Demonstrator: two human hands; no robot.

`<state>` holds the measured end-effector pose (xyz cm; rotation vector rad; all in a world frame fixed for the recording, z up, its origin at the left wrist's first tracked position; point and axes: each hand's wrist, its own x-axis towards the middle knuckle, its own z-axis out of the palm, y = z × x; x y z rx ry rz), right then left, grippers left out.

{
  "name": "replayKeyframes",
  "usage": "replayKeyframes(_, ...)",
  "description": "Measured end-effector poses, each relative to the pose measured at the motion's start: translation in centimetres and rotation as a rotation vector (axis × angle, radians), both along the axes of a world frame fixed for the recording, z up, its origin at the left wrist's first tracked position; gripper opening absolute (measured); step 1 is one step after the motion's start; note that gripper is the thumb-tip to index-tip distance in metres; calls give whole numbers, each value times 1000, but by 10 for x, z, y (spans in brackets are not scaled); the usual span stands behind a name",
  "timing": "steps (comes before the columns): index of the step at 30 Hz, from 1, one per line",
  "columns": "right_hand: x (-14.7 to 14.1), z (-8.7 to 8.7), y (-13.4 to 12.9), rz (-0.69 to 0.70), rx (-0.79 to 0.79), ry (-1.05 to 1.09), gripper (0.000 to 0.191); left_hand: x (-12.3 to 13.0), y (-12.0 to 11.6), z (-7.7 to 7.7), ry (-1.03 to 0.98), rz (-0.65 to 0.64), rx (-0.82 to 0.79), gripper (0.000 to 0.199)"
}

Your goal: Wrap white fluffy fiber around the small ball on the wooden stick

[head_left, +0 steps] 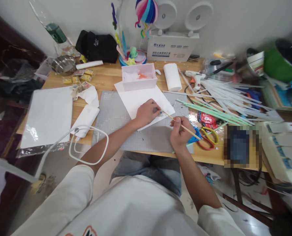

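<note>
My right hand [181,132] is closed around a thin wooden stick [189,131], which slants up and left toward my other hand. The fingers of my left hand [148,112] are pinched together near the stick's far tip, at a small dark and pale piece [161,112] too small to name. Both hands are over a white sheet of paper [126,95] that lies askew on a grey cutting mat [114,111]. Behind them, on the paper's far end, sits an open white box [139,86] with white and orange bits inside.
To the right lie scissors [210,139], many translucent glue sticks [224,95], green strips [215,111] and a glue gun [196,78]. A white roll [172,77] stands behind. On the left are a white device with a cable [87,119], bagged paper [47,114] and a metal bowl [63,64].
</note>
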<state>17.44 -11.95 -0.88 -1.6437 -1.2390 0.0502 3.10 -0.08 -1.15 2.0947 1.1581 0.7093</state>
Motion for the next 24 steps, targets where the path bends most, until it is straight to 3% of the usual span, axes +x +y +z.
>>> replayKeyframes(10, -1, -2, -4, 103, 94, -219, 27, 1, -2, 2, 41, 17, 6, 8)
replayKeyframes(17, -2, -1, -1, 74, -53, -199, 34, 1, 2, -2, 30, 20, -9, 8)
replayKeyframes(24, -2, 1, 2, 68, -83, -195, 35, 0, 2, 2, 22, 13, -35, 10)
